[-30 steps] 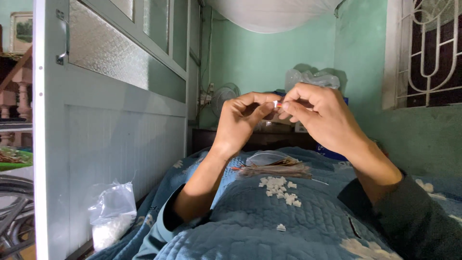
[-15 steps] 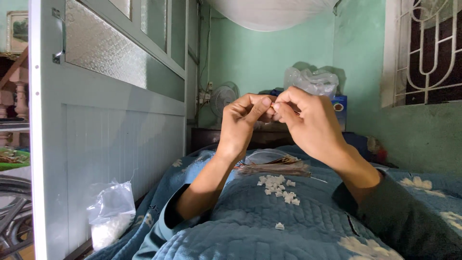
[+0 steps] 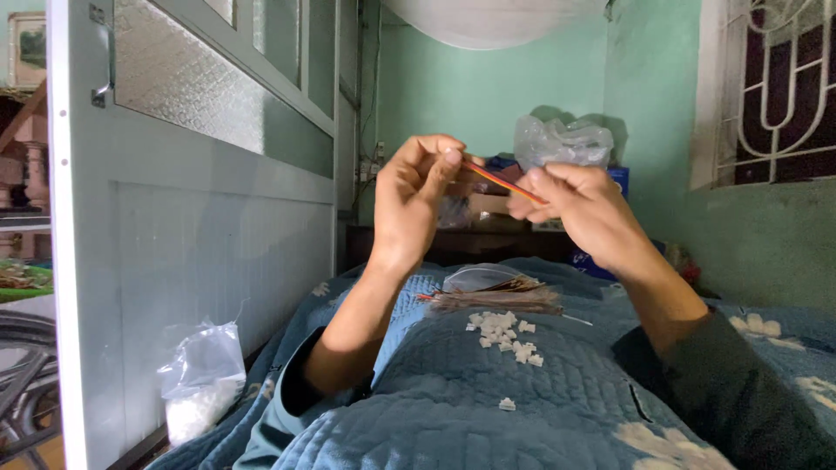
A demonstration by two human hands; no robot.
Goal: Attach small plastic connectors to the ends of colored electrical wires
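Head view: left hand [image 3: 418,204] and right hand [image 3: 588,209] raised above the blue quilt [image 3: 453,383], fingers of both closed, pinching a thin multicolour wire strip [image 3: 503,183] strung between them. Looks light, limp, kinks easily; best gripped near the ends. White connectors [image 3: 505,332] and a wire bundle [image 3: 496,300] lie on the quilt below.

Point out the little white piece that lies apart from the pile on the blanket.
It is the lone white piece nearest the camera, by itself on the blue blanket, below the main cluster of white pieces.
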